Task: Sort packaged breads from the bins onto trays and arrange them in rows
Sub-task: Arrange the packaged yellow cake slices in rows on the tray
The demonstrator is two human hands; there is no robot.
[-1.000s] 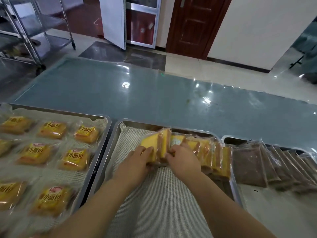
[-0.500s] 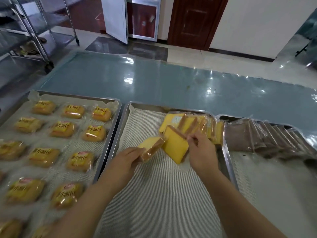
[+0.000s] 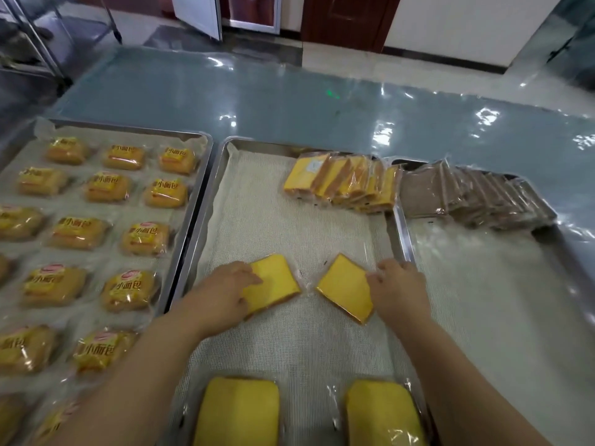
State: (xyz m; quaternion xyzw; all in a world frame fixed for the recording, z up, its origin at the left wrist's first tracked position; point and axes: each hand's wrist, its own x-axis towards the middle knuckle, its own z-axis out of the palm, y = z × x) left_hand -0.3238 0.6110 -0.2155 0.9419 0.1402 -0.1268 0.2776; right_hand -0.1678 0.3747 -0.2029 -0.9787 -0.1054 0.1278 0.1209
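Two yellow cake slices in clear wrappers lie flat on the mesh liner of the middle tray (image 3: 264, 145). My left hand (image 3: 222, 294) holds the left slice (image 3: 277, 284) by its left edge, fingers over the top. My right hand (image 3: 399, 291) pinches the right corner of the right slice (image 3: 344, 292). Nearer me, two more yellow slices (image 3: 238, 410) (image 3: 383, 413) lie side by side. A leaning row of yellow slices (image 3: 341, 185) stands at the tray's far right corner.
The left tray (image 3: 128, 127) holds rows of small packaged breads (image 3: 106, 220). The right tray (image 3: 404, 233) has a row of brown packaged slices (image 3: 467, 197) along its far end. Beyond the trays runs a glossy blue-grey table (image 3: 289, 101).
Both hands pulled one yellow slice each from the leaning row, brought them toward me and laid them flat side by side. The camera tilted down, showing two nearer slices.
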